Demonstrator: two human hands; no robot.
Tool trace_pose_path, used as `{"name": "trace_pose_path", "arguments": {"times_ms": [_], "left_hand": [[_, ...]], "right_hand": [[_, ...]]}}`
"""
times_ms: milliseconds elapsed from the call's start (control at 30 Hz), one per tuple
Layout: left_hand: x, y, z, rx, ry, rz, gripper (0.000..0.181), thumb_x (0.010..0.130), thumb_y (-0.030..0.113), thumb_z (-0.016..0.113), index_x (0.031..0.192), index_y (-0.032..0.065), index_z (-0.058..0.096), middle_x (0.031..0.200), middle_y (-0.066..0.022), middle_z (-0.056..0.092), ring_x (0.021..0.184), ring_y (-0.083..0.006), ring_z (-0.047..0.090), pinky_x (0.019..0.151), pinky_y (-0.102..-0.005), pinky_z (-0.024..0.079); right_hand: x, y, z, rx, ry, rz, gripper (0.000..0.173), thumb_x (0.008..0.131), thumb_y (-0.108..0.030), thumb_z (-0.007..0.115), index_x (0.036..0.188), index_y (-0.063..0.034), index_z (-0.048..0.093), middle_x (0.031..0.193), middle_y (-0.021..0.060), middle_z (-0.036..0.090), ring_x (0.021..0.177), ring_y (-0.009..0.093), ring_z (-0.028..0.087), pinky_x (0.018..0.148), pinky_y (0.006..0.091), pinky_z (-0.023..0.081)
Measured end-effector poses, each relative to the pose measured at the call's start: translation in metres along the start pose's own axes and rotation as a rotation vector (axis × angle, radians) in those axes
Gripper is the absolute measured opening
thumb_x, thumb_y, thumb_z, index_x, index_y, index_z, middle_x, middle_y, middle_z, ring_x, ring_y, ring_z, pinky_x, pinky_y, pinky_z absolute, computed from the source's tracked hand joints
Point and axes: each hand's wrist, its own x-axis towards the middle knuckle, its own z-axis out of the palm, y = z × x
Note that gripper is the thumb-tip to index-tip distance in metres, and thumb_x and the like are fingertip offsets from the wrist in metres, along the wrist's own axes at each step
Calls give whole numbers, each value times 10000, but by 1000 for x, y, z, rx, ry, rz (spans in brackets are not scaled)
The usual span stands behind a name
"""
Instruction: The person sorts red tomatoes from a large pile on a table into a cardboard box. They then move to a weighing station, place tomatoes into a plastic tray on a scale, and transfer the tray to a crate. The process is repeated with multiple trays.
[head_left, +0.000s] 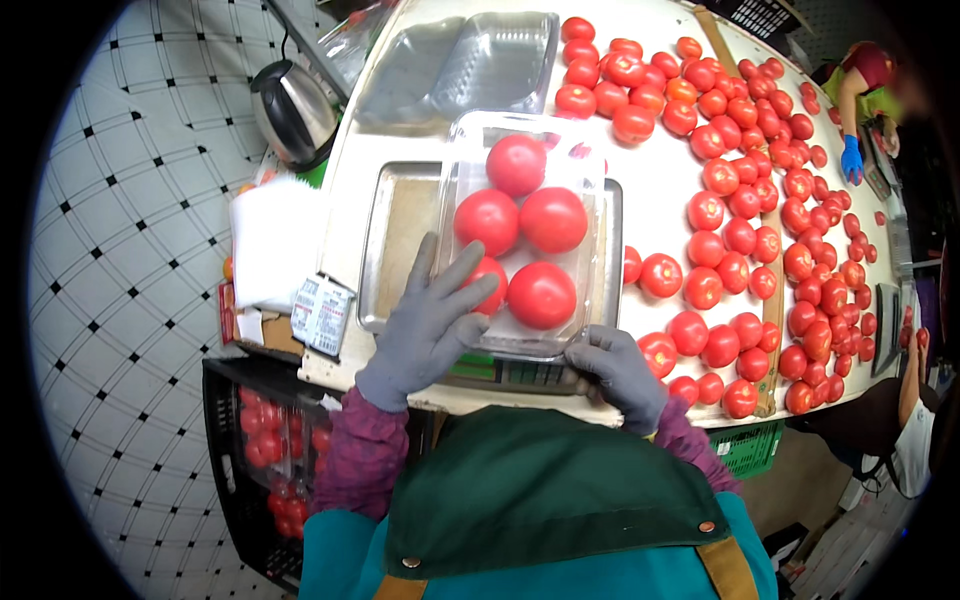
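Note:
A clear plastic tray (506, 345) with several red tomatoes (553, 220) in it lies over a metal scale pan (373, 262). My left hand (431, 322), in a grey glove, is spread at the tray's lower left, its fingers over the lower left tomato (489, 289). My right hand (619, 371), gloved too, grips the tray's lower right corner between thumb and fingers. Part of the scale's display (525, 373) shows below the tray. Behind the pan lie empty clear plastic trays (495, 64).
Loose tomatoes (705, 247) cover the table's right side, across a wooden strip (772, 300). Left are an electric kettle (294, 112), white sheets (274, 240) and a label roll (321, 313). A black crate (221, 450) holds packed tomatoes. A blue-gloved co-worker (852, 159) works far right.

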Motion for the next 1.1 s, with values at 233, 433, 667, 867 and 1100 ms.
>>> {"name": "trace_pose_path", "arguments": {"times_ms": [233, 433, 667, 867, 1100], "left_hand": [[8, 4, 4, 3, 28, -17, 417, 923, 368, 493, 1210, 80, 585, 1423, -137, 398, 1380, -436, 140, 1123, -485, 127], [-7, -3, 6, -22, 96, -13, 402, 879, 338, 555, 1184, 79, 592, 1404, -153, 416, 1351, -419, 243, 1132, -482, 128], [-59, 7, 47, -810, 563, -645, 455, 878, 269, 604, 1233, 16, 470, 1047, -104, 558, 925, -165, 572, 695, -315, 516], [-95, 12, 47, -1378, 843, -580, 393, 884, 259, 569, 1166, 5, 467, 916, -62, 568, 708, -119, 575, 609, -250, 481], [-256, -7, -20, -1155, 1606, -535, 341, 876, 249, 594, 1152, 50, 572, 1090, -55, 587, 977, -146, 558, 857, -285, 460]], "right_hand": [[103, -120, -80, -102, 14, -152, 401, 895, -438, 507, 805, -51, 561, 597, 53, 557, 454, 130, 535, 435, 240, 428], [182, -138, -86, -300, 57, -597, 153, 852, -173, 541, 751, -62, 510, 675, -10, 456, 573, 103, 436, 518, 259, 366], [177, -127, -145, -565, 47, -775, 243, 965, -189, 422, 993, -27, 600, 931, 30, 578, 821, 104, 523, 748, 256, 438], [96, -171, -11, -171, -207, -772, 327, 955, -225, 416, 1108, 28, 557, 1139, 101, 587, 1027, 184, 551, 933, 363, 444], [63, -83, 165, -526, -437, -908, 356, 874, -99, 522, 1198, 48, 533, 1016, 93, 557, 995, 171, 559, 897, 277, 445]]}}
